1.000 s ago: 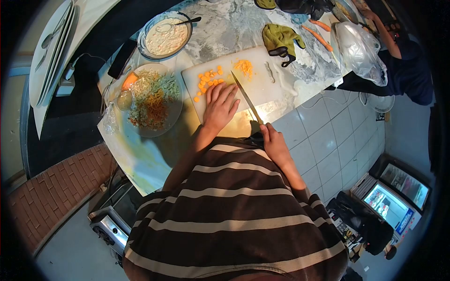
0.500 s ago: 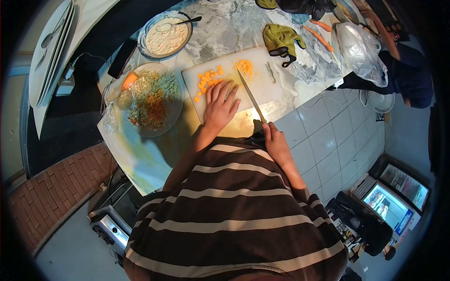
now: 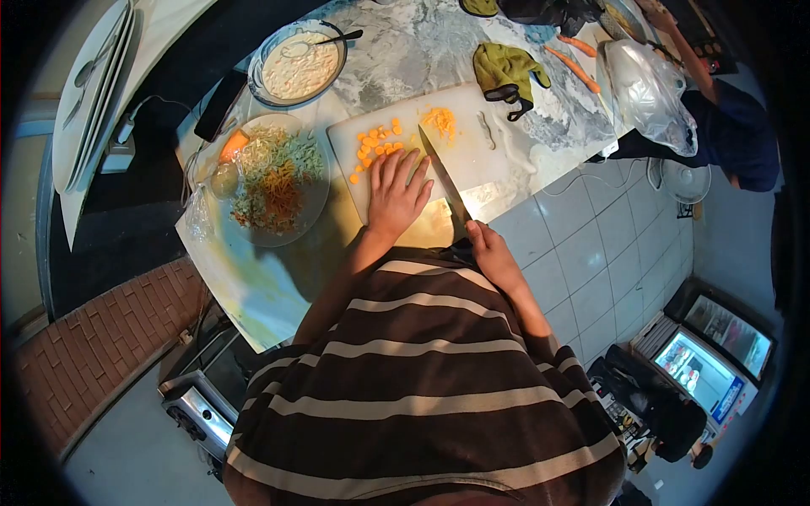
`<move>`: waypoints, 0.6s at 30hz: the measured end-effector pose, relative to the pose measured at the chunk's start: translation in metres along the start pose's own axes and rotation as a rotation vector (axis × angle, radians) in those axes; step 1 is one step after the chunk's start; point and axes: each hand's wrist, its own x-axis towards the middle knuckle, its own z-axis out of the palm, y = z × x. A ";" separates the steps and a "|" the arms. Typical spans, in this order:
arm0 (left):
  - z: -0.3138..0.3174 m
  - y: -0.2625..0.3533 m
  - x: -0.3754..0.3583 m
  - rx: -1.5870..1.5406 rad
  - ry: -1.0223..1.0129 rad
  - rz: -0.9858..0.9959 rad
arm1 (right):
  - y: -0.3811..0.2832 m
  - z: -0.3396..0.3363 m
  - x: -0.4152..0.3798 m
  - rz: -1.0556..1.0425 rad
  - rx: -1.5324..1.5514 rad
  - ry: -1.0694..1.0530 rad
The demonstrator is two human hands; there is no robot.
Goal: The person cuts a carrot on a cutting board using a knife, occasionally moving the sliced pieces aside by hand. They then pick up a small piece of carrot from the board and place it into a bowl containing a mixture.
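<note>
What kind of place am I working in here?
Probably a kitchen or food-prep counter: a white cutting board with diced carrot pieces, a knife in the right hand, and a plate of shredded vegetables.

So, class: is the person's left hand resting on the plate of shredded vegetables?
No: the left hand lies flat on the white cutting board, beside the diced carrot pieces, apart from the plate.

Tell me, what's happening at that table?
A person is cutting carrot on a white cutting board. The right hand holds a knife, its blade lying across the board. The left hand rests flat on the board beside the carrot pieces. A plate of chopped vegetables sits to the left.
</note>
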 end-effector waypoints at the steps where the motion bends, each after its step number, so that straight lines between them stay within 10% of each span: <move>1: 0.000 0.000 0.000 0.015 0.011 0.009 | 0.001 0.000 -0.001 -0.029 0.007 0.019; 18: -0.001 -0.001 0.000 -0.095 0.022 0.021 | -0.012 -0.003 -0.013 -0.052 -0.208 0.122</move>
